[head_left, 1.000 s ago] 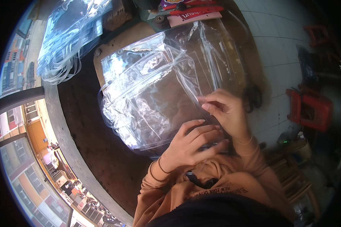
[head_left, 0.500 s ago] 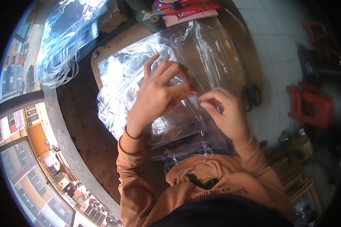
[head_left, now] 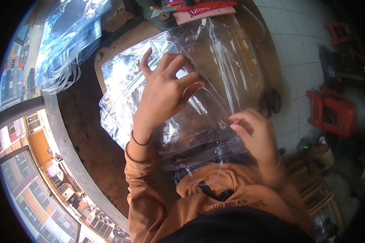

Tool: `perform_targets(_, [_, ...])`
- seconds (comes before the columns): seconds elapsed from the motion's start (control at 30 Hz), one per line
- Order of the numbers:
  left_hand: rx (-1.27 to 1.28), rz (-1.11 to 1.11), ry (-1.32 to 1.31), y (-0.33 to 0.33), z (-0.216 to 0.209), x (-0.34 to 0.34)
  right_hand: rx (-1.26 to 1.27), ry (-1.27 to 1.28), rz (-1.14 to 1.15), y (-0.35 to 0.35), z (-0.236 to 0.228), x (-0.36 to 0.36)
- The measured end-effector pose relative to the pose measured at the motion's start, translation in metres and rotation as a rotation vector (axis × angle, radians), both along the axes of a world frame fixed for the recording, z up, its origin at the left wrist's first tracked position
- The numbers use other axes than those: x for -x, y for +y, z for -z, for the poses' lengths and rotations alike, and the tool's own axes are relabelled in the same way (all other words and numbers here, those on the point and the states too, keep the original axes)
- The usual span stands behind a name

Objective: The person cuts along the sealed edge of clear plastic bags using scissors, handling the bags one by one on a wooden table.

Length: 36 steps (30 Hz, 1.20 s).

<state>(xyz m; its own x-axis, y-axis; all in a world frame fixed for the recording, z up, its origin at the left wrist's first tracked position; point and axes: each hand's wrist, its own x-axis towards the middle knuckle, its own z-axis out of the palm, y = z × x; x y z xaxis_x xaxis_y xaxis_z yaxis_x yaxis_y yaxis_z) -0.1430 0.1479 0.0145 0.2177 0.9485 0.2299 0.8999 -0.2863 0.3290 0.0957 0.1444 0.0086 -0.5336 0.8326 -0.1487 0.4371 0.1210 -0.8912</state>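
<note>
Clear plastic bags [head_left: 182,125], shiny and creased, lie spread over the board in front of me. A clear loop handle [head_left: 220,162] on the near edge hangs over my lap. Above the middle of the plastic is my left hand [head_left: 162,91], its thumb and index finger pinched together and its other fingers raised and bent. Lower and to the right, my right hand [head_left: 253,131] pinches thumb against fingertips near the plastic's right side. Whatever sits in either pinch is too small or hidden to make out.
A pile of bluish clear bags with white loop handles [head_left: 63,77] lies at the far left. Black-handled scissors [head_left: 269,103] rest at the board's right edge. Red pliers-like handles [head_left: 207,5] and a pink card [head_left: 205,15] lie at the back. Red stools [head_left: 332,113] stand on the tiled floor.
My hands have moved apart: the left has shifted up and left, the right down and right. The view has shifted slightly; the bags stay spread on the board.
</note>
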Motion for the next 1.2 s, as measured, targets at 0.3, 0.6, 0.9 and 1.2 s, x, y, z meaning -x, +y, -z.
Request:
perform_targets(0.3, [0.163, 0.343, -0.207, -0.011, 0.024, -0.046, 0.131, -0.004, 0.088, -0.008, 0.012, -0.009])
perform_targets(0.6, [0.036, 0.158, -0.244, -0.035, 0.033, -0.060, -0.546, -0.466, 0.155, 0.023, 0.037, -0.048])
perform_targets(0.9, [0.015, -0.220, -0.221, -0.124, 0.062, -0.139, -0.107, -0.247, 0.225, 0.029, 0.038, -0.072])
perform_targets(1.2, [0.083, -0.199, -0.362, -0.117, 0.049, -0.138, 0.639, 0.585, 0.207, -0.019, 0.020, -0.104])
